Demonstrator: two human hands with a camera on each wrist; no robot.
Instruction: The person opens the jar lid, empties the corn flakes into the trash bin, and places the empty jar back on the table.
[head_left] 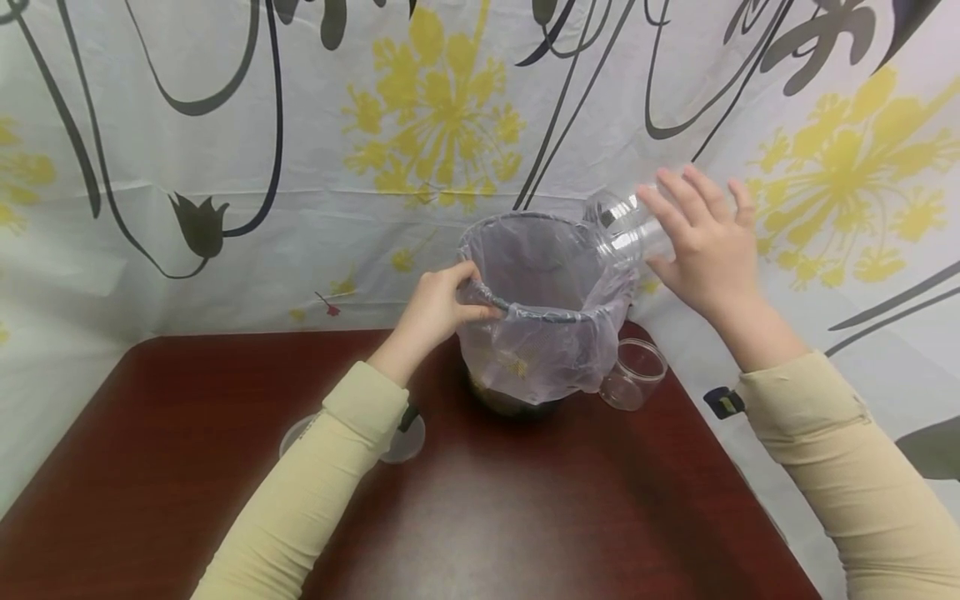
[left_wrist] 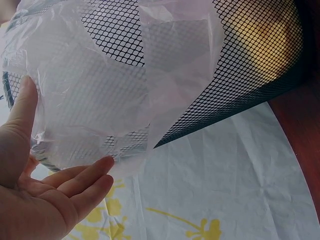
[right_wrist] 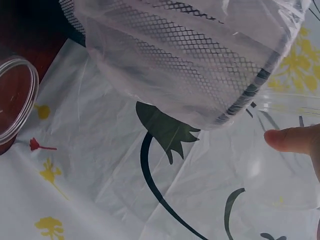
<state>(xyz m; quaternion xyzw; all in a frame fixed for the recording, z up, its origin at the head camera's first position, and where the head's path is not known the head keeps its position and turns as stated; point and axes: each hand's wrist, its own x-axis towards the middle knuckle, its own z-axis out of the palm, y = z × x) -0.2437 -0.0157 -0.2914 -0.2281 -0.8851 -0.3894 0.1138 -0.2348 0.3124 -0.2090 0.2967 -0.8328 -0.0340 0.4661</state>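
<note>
A black mesh wastebasket (left_wrist: 267, 45) stands on the table, lined with a thin translucent plastic bag (head_left: 536, 358) folded down over its rim. My left hand (head_left: 442, 302) pinches the bag-covered rim on its left side, thumb on one side and fingers on the other. On the right, my right hand (head_left: 708, 242) holds a clear plastic jar (head_left: 637, 233), tilted over at the basket's right rim. The jar overlaps the rim in the head view. In the right wrist view only a finger of that hand shows, against the see-through jar (right_wrist: 285, 175).
A second clear jar (head_left: 636, 377) stands right of the basket, close to the table's edge. Two clear round things, one a disc (head_left: 405, 442), lie by my left sleeve. A patterned sheet (head_left: 337, 167) hangs behind the dark red table (head_left: 480, 517).
</note>
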